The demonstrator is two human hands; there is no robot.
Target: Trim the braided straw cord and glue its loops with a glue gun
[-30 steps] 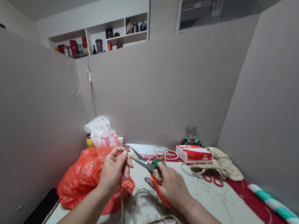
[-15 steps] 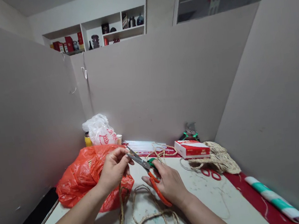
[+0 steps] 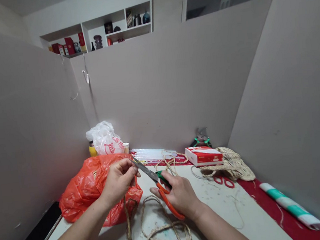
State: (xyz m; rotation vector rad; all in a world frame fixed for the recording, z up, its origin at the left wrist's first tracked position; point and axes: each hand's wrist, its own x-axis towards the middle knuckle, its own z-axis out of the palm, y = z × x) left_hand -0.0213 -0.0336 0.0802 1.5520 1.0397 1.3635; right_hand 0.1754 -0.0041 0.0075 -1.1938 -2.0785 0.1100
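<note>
My left hand [image 3: 120,181] is closed in a pinch over the front of the bag, its fingertips around the end of a braided straw rope [image 3: 127,224]; the tip itself is hidden. From there the rope hangs down and lies in loose loops on the white table. In my right hand [image 3: 184,198] is a pair of scissors [image 3: 147,170] with orange and green handles. Their blades point up and left, nearly together, with the tips right at my left fingertips. Behind my left hand sits a crumpled red plastic bag [image 3: 81,186].
Toward the back stand a white plastic bag [image 3: 106,139], a paper cup [image 3: 126,147] and clear sticks [image 3: 152,154]. At right are a red-and-white box [image 3: 204,156], a woven straw bundle [image 3: 237,167], red-handled scissors [image 3: 224,182], green-handled pruners [image 3: 201,138] and a green-striped roll [image 3: 291,205].
The scissor blades have come closer together near my left fingertips. Both hands keep nearly the same place, and the whole view has shifted slightly.
</note>
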